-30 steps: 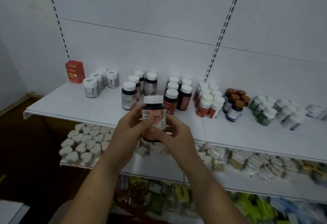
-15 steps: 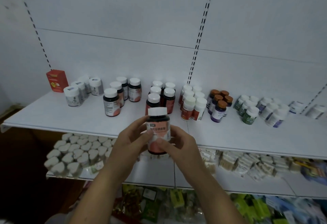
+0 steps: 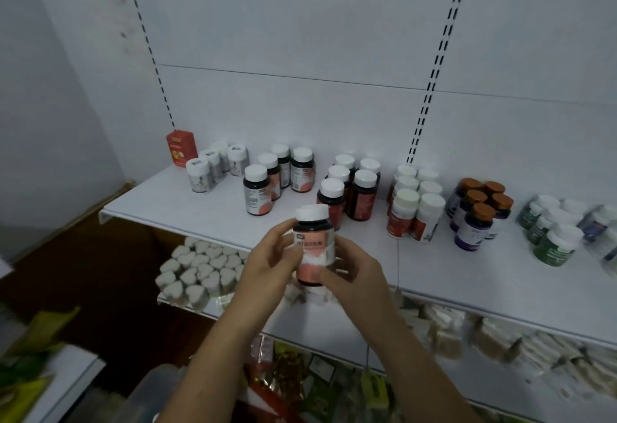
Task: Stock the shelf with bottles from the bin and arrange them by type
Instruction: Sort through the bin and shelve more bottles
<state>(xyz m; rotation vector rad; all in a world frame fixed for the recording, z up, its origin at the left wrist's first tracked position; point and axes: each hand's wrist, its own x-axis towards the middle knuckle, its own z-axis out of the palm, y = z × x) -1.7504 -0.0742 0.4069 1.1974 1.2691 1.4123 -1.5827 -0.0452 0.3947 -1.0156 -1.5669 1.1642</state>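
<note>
Both hands hold one dark bottle [image 3: 313, 242] with a white cap and a pink-and-white label, upright in front of the white shelf [image 3: 200, 219]. My left hand [image 3: 270, 262] grips its left side; my right hand [image 3: 354, 275] grips its right side and lower part. On the shelf behind stand grouped bottles: a matching pink-label group [image 3: 277, 178], a dark red-label group [image 3: 350, 189], white bottles with red labels [image 3: 414, 209], brown-capped purple bottles [image 3: 477, 215], green bottles [image 3: 551, 232] and small grey bottles [image 3: 213, 168].
A red box [image 3: 180, 148] stands at the shelf's back left. The lower shelf carries heart-shaped white caps [image 3: 200, 272] and packaged goods [image 3: 467, 332]. Colourful packets [image 3: 300, 386] lie below. A white surface [image 3: 66, 386] sits at the lower left.
The view has swung, so the shelf sits further right in frame. Both hands still hold the same bottle in front of the shelf edge, in about the same grip.
</note>
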